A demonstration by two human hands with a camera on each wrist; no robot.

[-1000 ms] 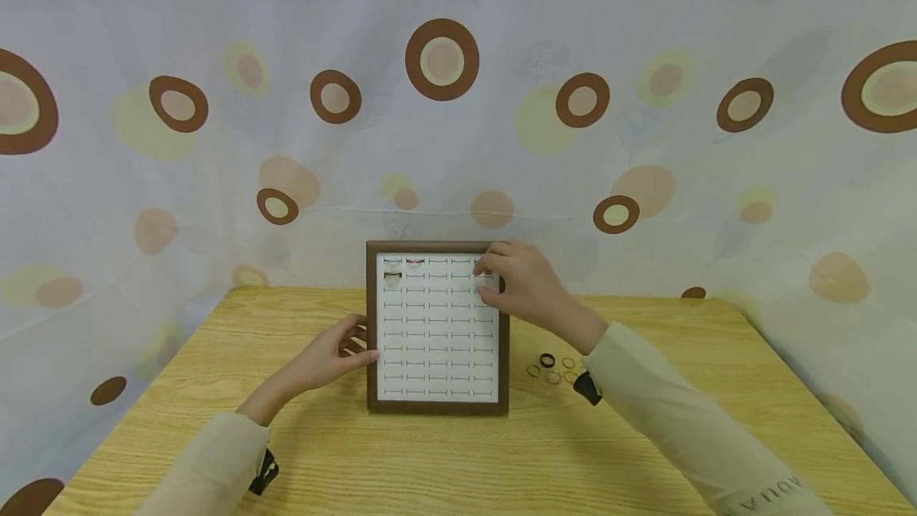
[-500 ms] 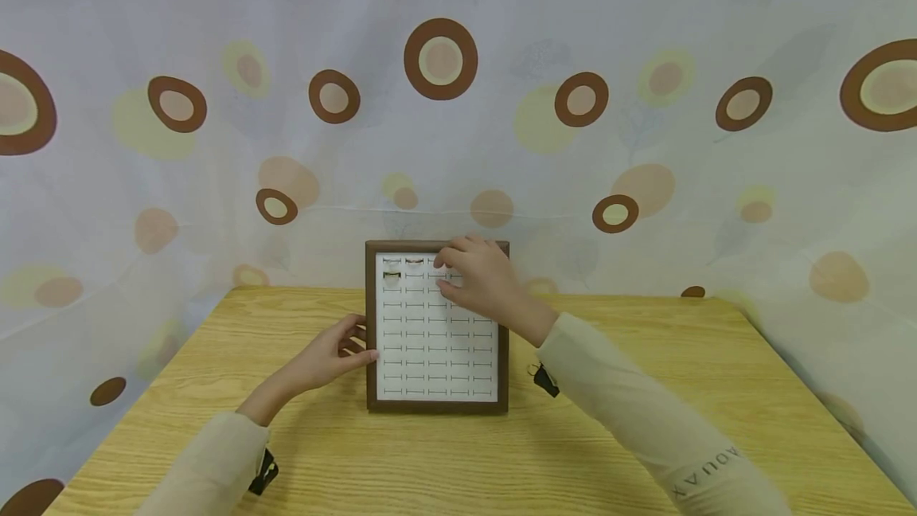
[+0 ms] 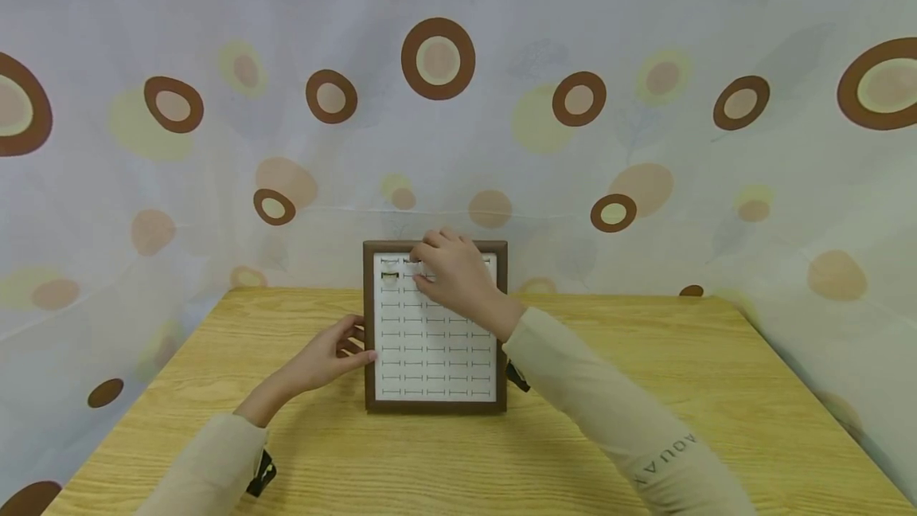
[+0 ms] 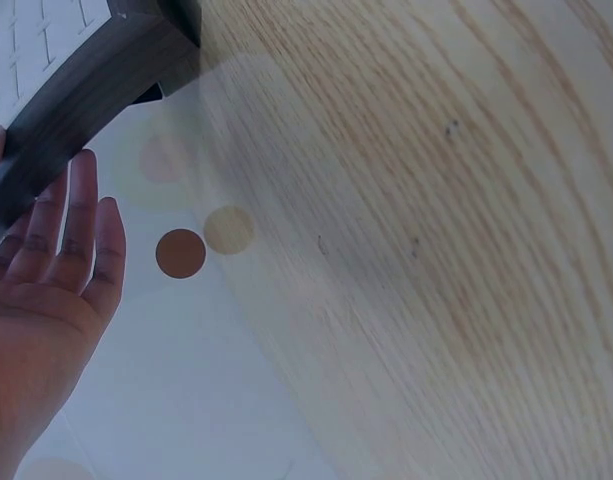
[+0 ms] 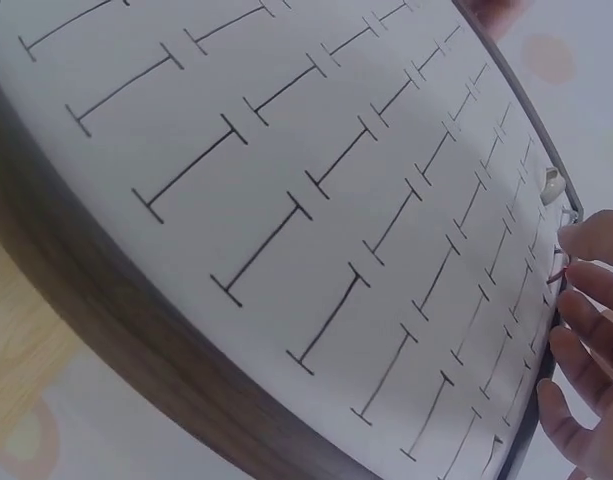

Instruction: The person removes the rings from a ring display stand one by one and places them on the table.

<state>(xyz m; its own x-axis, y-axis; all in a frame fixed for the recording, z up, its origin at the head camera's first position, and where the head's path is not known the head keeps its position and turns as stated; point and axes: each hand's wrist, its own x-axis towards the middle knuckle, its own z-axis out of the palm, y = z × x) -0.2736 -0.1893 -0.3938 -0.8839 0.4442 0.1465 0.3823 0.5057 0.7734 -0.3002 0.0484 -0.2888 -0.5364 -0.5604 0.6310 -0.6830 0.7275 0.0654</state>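
**Right hand slides left along the top row of the ring tray**

Since the earlier frames the right hand (image 3: 458,273) has travelled from the tray's far right corner leftward along its top edge, and the forearm now covers the spot on the table where a small cluster of loose rings showed before; they are not visible now. The head camera puts the fingertips over the top rows, just right of the second column. The fingers are curled and drawn together as if pinching something small, but what they hold, if anything, is too small to tell; in the right wrist view the fingers (image 5: 596,300) sit bunched at the tray's far edge, beside a small pale ring (image 5: 552,183) seated in a slot.

The ring tray (image 3: 435,404), a dark wooden frame round a white slotted pad, stands propped near the far edge of the table (image 3: 645,388), leaning back toward the patterned curtain (image 3: 645,62). Dark rings (image 3: 390,275) sit in slots at its top left corner; the other visible slots are bare.

The left hand (image 3: 337,357) lies with straight, relaxed fingers against the tray's left frame, holding nothing. As a judgement, the leftward shift points to the next free slot beside the filled ones.
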